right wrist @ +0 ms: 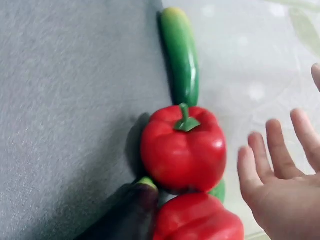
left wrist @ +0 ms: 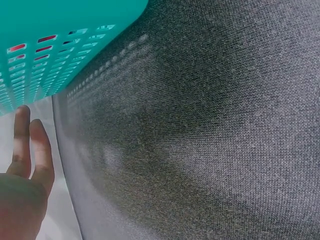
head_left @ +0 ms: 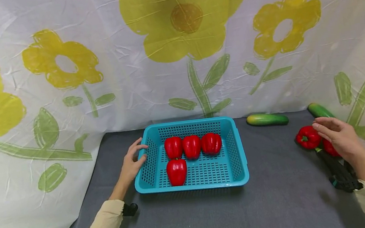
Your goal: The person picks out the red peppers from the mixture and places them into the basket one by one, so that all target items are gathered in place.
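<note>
Hovering your right hand (head_left: 342, 141), fingers loose and grasping nothing, beside two red peppers (right wrist: 184, 150) on the right of the dark cloth (head_left: 279, 205), you could knock the neighbouring eggplant (right wrist: 131, 215) aside if your grab is hasty. Your relaxed left hand (head_left: 131, 167) is at the left rim of the blue basket (head_left: 193, 187), contact unclear; inside lie four more peppers (head_left: 192, 147), three abreast, one in front.

A grey cloth-covered table (head_left: 218, 222) carries a green cucumber (head_left: 267, 119), yellow end leftward, near the rear edge, right of centre. A second cucumber (head_left: 320, 110) lies angled at the rear right corner; a dark item, apparently an eggplant (right wrist: 120, 220), lies farther forward near the right edge, its lower end unclear. A white backdrop (head_left: 126, 114) printed with yellow flowers (head_left: 153, 9) and green leaves (head_left: 216, 72) borders the rear, left and right edges.
</note>
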Tool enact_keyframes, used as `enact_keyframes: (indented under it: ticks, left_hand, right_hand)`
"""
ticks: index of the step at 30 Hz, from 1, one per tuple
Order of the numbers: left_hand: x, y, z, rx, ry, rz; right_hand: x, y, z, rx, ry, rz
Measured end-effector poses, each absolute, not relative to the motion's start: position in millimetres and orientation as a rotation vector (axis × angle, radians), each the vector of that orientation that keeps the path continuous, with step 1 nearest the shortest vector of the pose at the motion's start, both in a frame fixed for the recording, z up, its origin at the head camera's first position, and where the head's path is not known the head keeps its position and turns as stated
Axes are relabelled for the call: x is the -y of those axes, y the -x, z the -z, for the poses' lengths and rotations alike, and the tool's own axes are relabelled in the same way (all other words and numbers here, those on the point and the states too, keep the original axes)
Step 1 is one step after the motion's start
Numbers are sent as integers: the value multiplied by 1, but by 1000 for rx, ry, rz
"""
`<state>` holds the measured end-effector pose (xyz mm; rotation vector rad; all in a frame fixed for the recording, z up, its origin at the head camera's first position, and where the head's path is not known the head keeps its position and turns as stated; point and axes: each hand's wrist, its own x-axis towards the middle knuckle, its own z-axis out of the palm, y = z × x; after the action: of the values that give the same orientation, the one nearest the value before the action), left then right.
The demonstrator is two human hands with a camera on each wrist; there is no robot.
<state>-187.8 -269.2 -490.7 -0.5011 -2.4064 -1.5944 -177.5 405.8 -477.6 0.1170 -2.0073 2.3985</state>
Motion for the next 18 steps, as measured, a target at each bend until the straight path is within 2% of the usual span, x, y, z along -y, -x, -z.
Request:
enact_keyframes:
  ticks: [9, 18]
  left_hand:
    - [269, 188, 490, 2401, 511, 1596]
    - [269, 187, 490, 2414, 500, 1597]
  right_hand:
    - [-401, 181, 486, 2489, 61, -1663]
    - [-401, 190, 502, 2555, 50, -1551]
